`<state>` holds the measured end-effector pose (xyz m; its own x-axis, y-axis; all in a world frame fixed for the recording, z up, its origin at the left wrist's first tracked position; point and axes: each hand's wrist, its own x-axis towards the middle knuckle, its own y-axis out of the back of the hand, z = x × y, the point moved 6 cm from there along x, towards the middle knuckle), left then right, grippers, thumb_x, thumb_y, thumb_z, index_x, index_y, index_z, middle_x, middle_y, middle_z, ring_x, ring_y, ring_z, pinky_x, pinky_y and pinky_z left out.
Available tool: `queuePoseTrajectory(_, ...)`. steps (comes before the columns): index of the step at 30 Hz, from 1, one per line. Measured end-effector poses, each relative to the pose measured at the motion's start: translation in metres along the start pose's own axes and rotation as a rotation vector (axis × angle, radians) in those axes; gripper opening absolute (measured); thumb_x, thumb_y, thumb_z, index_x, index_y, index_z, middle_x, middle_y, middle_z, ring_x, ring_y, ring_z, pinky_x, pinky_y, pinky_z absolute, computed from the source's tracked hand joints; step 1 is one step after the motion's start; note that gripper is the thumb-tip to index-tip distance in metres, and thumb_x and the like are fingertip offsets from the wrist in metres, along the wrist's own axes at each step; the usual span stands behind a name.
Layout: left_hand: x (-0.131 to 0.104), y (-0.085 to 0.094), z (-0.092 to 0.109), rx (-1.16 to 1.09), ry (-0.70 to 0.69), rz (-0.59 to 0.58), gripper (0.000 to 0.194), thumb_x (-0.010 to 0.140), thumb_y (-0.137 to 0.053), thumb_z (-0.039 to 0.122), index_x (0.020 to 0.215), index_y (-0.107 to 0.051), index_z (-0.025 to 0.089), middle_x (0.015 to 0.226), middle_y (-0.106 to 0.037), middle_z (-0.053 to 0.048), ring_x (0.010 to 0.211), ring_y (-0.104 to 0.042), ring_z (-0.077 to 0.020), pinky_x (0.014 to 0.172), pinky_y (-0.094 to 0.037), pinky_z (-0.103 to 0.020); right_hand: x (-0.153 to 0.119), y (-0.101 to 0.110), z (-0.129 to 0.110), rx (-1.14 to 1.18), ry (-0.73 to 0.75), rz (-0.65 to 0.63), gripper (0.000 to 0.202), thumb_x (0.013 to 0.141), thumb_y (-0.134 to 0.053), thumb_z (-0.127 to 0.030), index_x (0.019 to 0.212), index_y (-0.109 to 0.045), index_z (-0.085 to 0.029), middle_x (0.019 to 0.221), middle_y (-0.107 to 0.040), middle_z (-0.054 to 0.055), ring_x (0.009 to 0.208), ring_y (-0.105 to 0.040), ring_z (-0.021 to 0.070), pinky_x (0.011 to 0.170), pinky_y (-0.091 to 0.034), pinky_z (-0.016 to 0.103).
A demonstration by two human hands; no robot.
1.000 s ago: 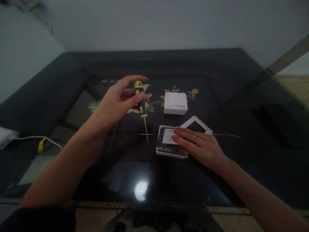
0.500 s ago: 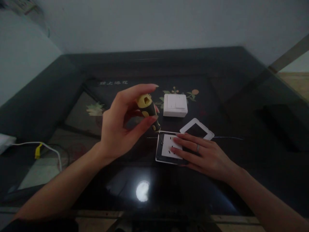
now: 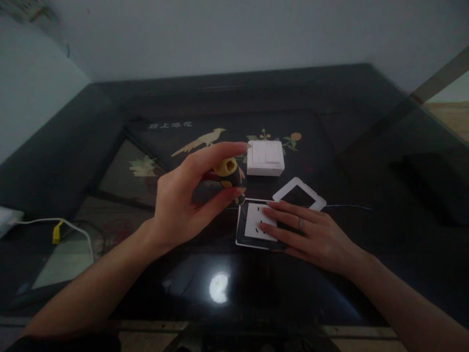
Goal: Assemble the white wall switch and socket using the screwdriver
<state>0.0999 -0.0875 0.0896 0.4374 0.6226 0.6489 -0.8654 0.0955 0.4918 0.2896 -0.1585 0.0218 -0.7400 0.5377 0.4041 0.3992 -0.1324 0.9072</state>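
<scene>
A yellow and black screwdriver is gripped by the handle in my left hand, between thumb and fingers. Its shaft slants down to the left edge area of a wall socket, where the tip meets a small screw spot. The socket has a white centre with slots and a dark surround. My right hand lies with fingers stretched flat over the socket's right side, a ring on one finger. Just behind those fingers rests a white cover frame, partly hidden by them.
Beyond the socket stands a white switch on a box. The dark glossy tabletop carries bird and flower pictures. At the left, a white cable with a yellow tag runs from a white block. A dark flat object lies right.
My left hand and the screwdriver handle have shifted slightly down and right, the thumb and forefinger turning the handle. My right hand stays on the socket.
</scene>
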Motion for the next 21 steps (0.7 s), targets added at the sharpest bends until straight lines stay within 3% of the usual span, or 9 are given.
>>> queuePoseTrajectory(7, 0.009, -0.006, 0.008, -0.214, 0.100, -0.258, 0.070, 0.088, -0.061, 0.004, 0.146, -0.037, 0.035, 0.141, -0.057, -0.001, 0.112, -0.069, -0.0193, 0.097, -0.058, -0.033, 0.000, 0.000, 0.000, -0.032, -0.003, -0.004, 0.033, 0.096, -0.055, -0.027, 0.126, -0.065, -0.017, 0.129, -0.068, 0.012, 0.123, -0.061, 0.0281, 0.091, -0.061, 0.041)
queuePoseTrajectory(9, 0.009, -0.005, 0.008, -0.216, 0.073, -0.245, 0.068, 0.087, -0.063, 0.003, 0.144, -0.042, 0.033, 0.140, -0.059, -0.002, 0.105, -0.071, -0.0177, 0.093, -0.060, -0.031, 0.000, 0.001, 0.000, -0.038, -0.003, 0.006, 0.032, 0.096, -0.055, -0.026, 0.125, -0.065, -0.017, 0.128, -0.068, 0.012, 0.121, -0.063, 0.0286, 0.090, -0.061, 0.041)
queuePoseTrajectory(12, 0.007, -0.001, 0.007, -0.127, -0.001, -0.120, 0.060, 0.080, -0.076, 0.006, 0.133, -0.055, 0.026, 0.122, -0.069, -0.004, 0.098, -0.072, -0.0173, 0.086, -0.062, -0.029, 0.001, 0.001, -0.001, -0.035, -0.004, 0.013, 0.031, 0.096, -0.054, -0.025, 0.124, -0.066, -0.016, 0.127, -0.069, 0.012, 0.119, -0.064, 0.0293, 0.088, -0.062, 0.042)
queuePoseTrajectory(14, 0.006, -0.001, 0.010, -0.059, -0.057, -0.103, 0.057, 0.076, -0.081, 0.010, 0.127, -0.059, 0.023, 0.113, -0.072, -0.004, 0.098, -0.071, -0.0173, 0.088, -0.061, -0.029, 0.001, 0.001, -0.001, -0.034, -0.005, 0.014, 0.031, 0.096, -0.054, -0.026, 0.124, -0.066, -0.016, 0.127, -0.069, 0.012, 0.120, -0.064, 0.0291, 0.088, -0.062, 0.042)
queuePoseTrajectory(18, 0.009, -0.001, 0.017, -0.042, -0.016, -0.239, 0.060, 0.087, -0.066, 0.009, 0.141, -0.046, 0.026, 0.136, -0.062, -0.006, 0.117, -0.065, -0.0214, 0.103, -0.054, -0.039, -0.001, 0.000, 0.000, -0.030, -0.008, 0.018, 0.033, 0.096, -0.055, -0.026, 0.126, -0.065, -0.017, 0.129, -0.068, 0.013, 0.122, -0.062, 0.0289, 0.089, -0.061, 0.043)
queuePoseTrajectory(21, 0.010, 0.001, 0.019, -0.052, 0.069, -0.318, 0.064, 0.091, -0.054, 0.006, 0.147, -0.038, 0.034, 0.143, -0.056, -0.002, 0.119, -0.065, -0.0202, 0.102, -0.056, -0.039, -0.001, 0.000, 0.000, -0.020, -0.011, 0.011, 0.034, 0.095, -0.057, -0.027, 0.127, -0.064, -0.017, 0.129, -0.067, 0.012, 0.124, -0.061, 0.0283, 0.091, -0.060, 0.042)
